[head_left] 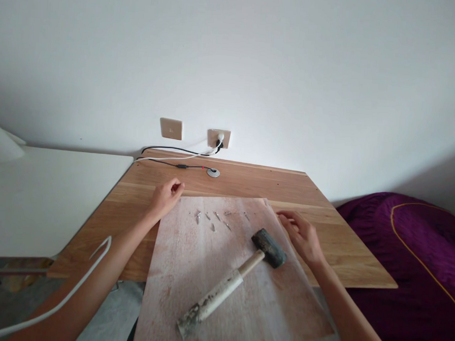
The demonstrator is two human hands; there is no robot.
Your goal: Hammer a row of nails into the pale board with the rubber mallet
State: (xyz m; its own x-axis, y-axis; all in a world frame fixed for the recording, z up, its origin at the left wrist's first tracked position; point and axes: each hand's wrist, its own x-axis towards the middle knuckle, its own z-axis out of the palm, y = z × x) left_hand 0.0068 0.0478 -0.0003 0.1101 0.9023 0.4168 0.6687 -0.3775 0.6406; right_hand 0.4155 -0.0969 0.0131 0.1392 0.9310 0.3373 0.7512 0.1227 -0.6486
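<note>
My left hand rests in a loose fist on the wooden table, beside the far left corner of a thin pale board. My right hand lies on the table close to the board's right edge. Its fingers are loosely bent and apart, with nothing seen in them. On the board lies a mallet with a black head and a pale, worn handle slanting to the near left. Beyond it are several small metal pieces, like screws or nails, scattered near the far edge.
The wooden table stands against a white wall, with a white table to its left. Cables run to a wall socket and a round grommet. Purple cloth covers something at right. A white cord crosses my left forearm.
</note>
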